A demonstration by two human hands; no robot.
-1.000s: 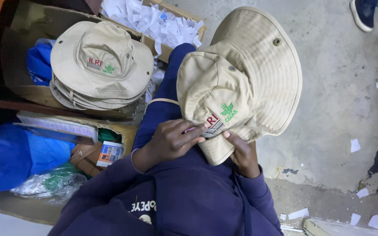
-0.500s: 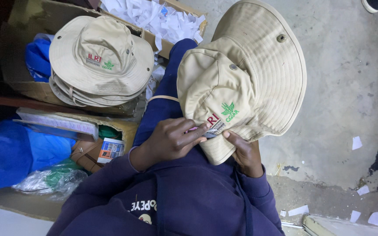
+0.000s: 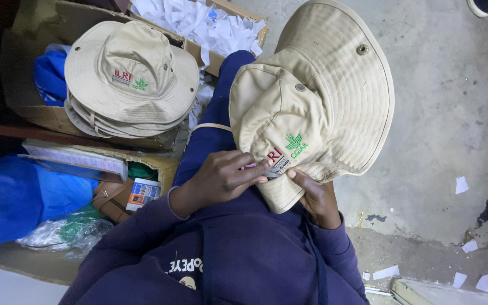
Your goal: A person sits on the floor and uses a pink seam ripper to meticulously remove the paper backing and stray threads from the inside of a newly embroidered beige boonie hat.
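A beige wide-brimmed bucket hat [image 3: 323,96] with a red and green embroidered logo rests on my lap over dark blue trousers. My left hand [image 3: 221,178] presses its fingertips on the hat's crown beside the logo, where a small pinkish bit shows under the fingers. My right hand [image 3: 314,195] grips the hat's lower edge from below, thumb on top. Both arms are in dark navy sleeves.
To the left, a stack of matching beige hats [image 3: 128,79] sits on a cardboard box [image 3: 46,116]. Shredded white paper [image 3: 199,22] fills a box behind. Blue plastic bags [image 3: 18,195], a small printed carton [image 3: 142,192] and paper scraps on the concrete floor [image 3: 453,141] surround me.
The view has shifted slightly; the hat and both hands hold nearly the same pose, with my left fingers still working at the logo.
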